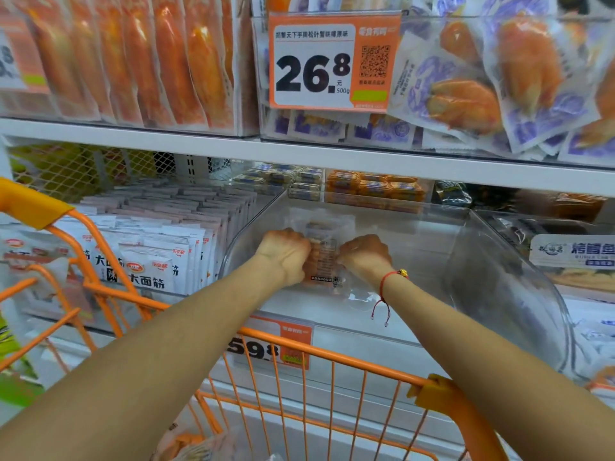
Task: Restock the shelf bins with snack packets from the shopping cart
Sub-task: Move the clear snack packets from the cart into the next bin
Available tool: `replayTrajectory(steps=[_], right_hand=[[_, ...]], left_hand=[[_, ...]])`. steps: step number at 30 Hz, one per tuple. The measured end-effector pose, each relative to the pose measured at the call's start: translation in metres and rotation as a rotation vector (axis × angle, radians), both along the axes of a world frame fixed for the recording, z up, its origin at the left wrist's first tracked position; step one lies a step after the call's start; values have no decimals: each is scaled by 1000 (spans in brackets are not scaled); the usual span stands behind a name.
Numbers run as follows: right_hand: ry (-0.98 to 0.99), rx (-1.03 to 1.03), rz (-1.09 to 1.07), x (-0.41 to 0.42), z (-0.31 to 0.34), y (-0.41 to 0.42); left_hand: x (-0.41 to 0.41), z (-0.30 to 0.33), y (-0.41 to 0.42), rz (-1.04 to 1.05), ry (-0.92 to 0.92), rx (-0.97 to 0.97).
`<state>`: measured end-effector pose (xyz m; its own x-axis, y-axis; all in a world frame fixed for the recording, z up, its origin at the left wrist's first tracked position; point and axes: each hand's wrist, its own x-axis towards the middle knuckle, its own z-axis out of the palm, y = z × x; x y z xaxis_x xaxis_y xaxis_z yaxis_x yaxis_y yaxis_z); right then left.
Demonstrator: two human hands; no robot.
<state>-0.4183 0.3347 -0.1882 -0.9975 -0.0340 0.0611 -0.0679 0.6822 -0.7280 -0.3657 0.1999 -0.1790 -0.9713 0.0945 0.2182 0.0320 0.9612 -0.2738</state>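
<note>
Both hands, our left hand (287,255) and right hand (365,258), grip one snack packet (324,257) inside the clear bin (499,287), above the orange cart (332,357).

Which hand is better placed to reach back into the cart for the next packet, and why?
Probably the left hand: both hands grip the packet in the clear bin, but the cart's visible packets lie low on the left.

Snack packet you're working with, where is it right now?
In the head view, the snack packet sits mid-frame inside the clear bin, held between the left hand and right hand, right of the white packets.
</note>
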Motion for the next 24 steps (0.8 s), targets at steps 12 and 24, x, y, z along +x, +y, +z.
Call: replayTrajectory(steps=[12, 24], right_hand=[[-21, 794, 508, 28, 11, 5], [-43, 611, 584, 61, 24, 19]], left_hand=[[13, 30, 14, 224, -539, 119], [34, 28, 21, 192, -639, 264]])
